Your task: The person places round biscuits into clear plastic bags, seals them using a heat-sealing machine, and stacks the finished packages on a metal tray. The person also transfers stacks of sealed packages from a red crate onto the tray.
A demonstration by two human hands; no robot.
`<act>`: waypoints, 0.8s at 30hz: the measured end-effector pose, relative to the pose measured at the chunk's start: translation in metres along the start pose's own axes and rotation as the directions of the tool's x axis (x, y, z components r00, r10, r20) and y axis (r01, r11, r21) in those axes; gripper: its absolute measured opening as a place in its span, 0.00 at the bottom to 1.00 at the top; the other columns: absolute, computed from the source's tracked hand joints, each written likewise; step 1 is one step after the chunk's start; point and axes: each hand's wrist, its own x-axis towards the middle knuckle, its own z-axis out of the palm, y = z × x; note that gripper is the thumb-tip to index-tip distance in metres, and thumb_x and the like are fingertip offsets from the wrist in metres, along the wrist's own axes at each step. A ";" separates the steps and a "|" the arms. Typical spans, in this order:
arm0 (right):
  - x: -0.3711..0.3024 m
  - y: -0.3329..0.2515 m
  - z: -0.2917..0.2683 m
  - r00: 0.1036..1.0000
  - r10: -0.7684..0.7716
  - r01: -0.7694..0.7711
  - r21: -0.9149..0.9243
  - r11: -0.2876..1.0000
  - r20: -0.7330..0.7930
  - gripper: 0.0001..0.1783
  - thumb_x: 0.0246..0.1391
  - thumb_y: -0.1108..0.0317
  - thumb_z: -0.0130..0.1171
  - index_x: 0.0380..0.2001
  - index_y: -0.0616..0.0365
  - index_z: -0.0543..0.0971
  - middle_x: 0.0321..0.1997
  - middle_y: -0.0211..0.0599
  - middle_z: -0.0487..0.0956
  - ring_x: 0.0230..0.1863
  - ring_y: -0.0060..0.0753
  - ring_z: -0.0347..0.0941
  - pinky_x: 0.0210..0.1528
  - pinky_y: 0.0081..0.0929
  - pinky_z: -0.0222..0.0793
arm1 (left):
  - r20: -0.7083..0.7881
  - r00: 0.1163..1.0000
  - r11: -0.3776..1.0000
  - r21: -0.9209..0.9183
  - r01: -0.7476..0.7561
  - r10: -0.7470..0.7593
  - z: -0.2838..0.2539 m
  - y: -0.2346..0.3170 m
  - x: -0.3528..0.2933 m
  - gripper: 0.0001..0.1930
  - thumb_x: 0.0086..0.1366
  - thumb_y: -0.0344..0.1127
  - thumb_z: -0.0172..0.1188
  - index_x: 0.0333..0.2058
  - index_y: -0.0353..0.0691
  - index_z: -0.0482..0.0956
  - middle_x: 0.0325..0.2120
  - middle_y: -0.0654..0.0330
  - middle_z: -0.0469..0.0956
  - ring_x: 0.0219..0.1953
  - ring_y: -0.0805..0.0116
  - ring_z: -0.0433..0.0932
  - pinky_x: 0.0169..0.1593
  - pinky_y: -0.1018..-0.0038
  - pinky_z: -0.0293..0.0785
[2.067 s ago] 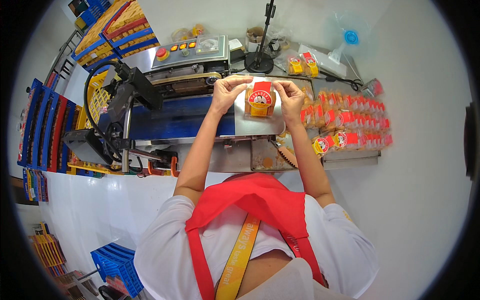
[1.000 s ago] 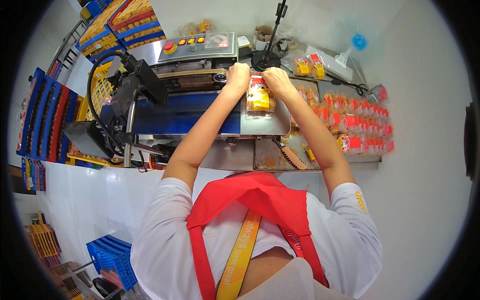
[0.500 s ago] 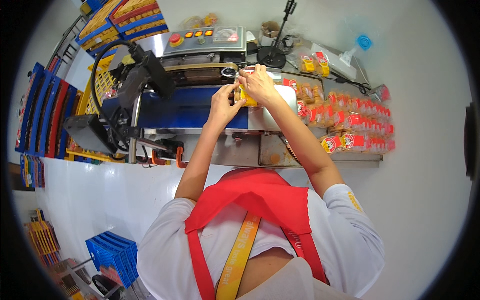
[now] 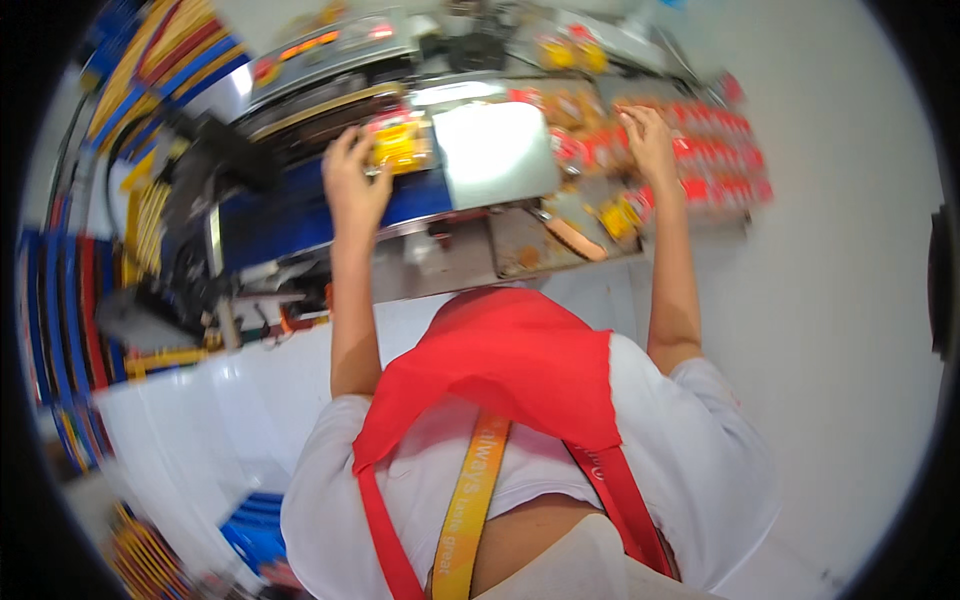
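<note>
A clear packet with a yellow and red label (image 4: 402,146) lies on the blue conveyor belt (image 4: 290,215), close to a shiny metal plate (image 4: 497,155). My left hand (image 4: 357,182) is at the packet's left edge, fingers and thumb apart; blur hides how firmly they touch it. My right hand (image 4: 652,148) reaches over the rows of red-labelled clear packets (image 4: 715,150) at the right. Its fingers are bent and a little apart, with nothing visible in them.
A machine panel with lit buttons (image 4: 310,45) stands behind the belt. Below the plate lie a tan-handled tool (image 4: 574,238) and a yellow-labelled packet (image 4: 622,217) on a metal tray (image 4: 520,262). Stacked blue and red crates (image 4: 65,310) stand at far left.
My right hand has left the packet and moved right to the rows. The packet sits farther left on the belt, with my left hand beside it. The whole view has shifted and blurred.
</note>
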 end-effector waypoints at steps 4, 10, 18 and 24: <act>-0.053 0.081 -0.062 0.873 0.433 -0.387 -0.219 0.896 0.224 0.18 0.51 0.55 0.59 0.35 0.60 0.82 0.38 0.52 0.79 0.42 0.51 0.76 0.45 0.40 0.70 | 0.020 0.993 0.987 -0.114 -0.113 0.116 -0.005 0.051 -0.004 0.19 0.51 0.29 0.63 0.45 0.47 0.80 0.54 0.59 0.71 0.63 0.45 0.57 0.63 0.56 0.53; -0.094 0.092 -0.030 0.720 0.607 -0.482 -0.385 0.787 0.338 0.23 0.48 0.51 0.62 0.39 0.59 0.79 0.37 0.52 0.79 0.42 0.49 0.76 0.44 0.41 0.69 | 0.165 0.943 0.885 -0.422 -0.196 0.288 0.016 0.108 -0.017 0.17 0.49 0.30 0.65 0.41 0.47 0.81 0.50 0.57 0.74 0.62 0.45 0.59 0.64 0.55 0.52; -0.105 0.103 0.003 0.834 0.407 -0.297 -0.318 0.900 0.372 0.17 0.49 0.54 0.61 0.29 0.60 0.81 0.28 0.51 0.78 0.32 0.51 0.75 0.37 0.42 0.68 | 0.340 0.759 0.713 -0.664 -0.224 0.555 0.058 0.174 -0.049 0.17 0.49 0.31 0.67 0.41 0.47 0.80 0.49 0.54 0.73 0.60 0.48 0.63 0.65 0.54 0.53; -0.047 -0.026 -0.062 0.933 0.241 -0.208 -0.143 0.967 0.268 0.16 0.52 0.57 0.58 0.26 0.62 0.79 0.21 0.49 0.76 0.27 0.48 0.74 0.32 0.41 0.67 | 0.228 0.837 0.687 -0.692 -0.220 0.497 0.104 0.211 -0.061 0.53 0.39 0.39 0.75 0.61 0.35 0.53 0.56 0.46 0.64 0.61 0.45 0.60 0.65 0.57 0.53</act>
